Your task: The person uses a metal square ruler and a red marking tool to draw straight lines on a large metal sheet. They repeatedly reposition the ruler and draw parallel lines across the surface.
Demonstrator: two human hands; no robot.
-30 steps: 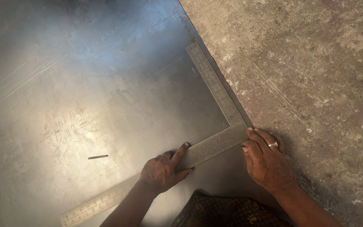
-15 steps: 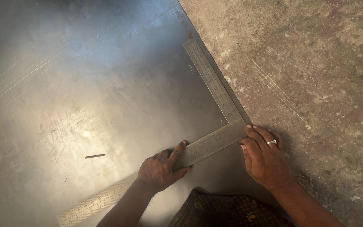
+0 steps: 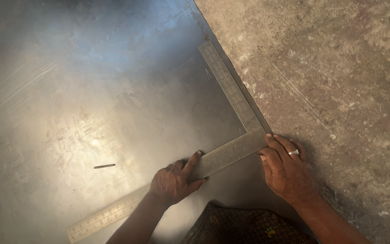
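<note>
Two hands pressing flat on a grey L-shaped steel square [image 3: 231, 153], laid over a large dull-silver metal sheet [image 3: 91, 90] on rough concrete floor [image 3: 339, 68]. Left hand [image 3: 174, 180], lower centre of frame: fingers spread, thumb along the long graduated arm. Right hand [image 3: 285, 169], lower right: fingers spread over the corner, ring on one finger. Short arm running to upper centre, flush beside the sheet's right edge. Small dark marking stick [image 3: 104, 166] lying apart at left. Best kept: even downward pressure, short arm tight to the edge, no pivoting at the corner.
</note>
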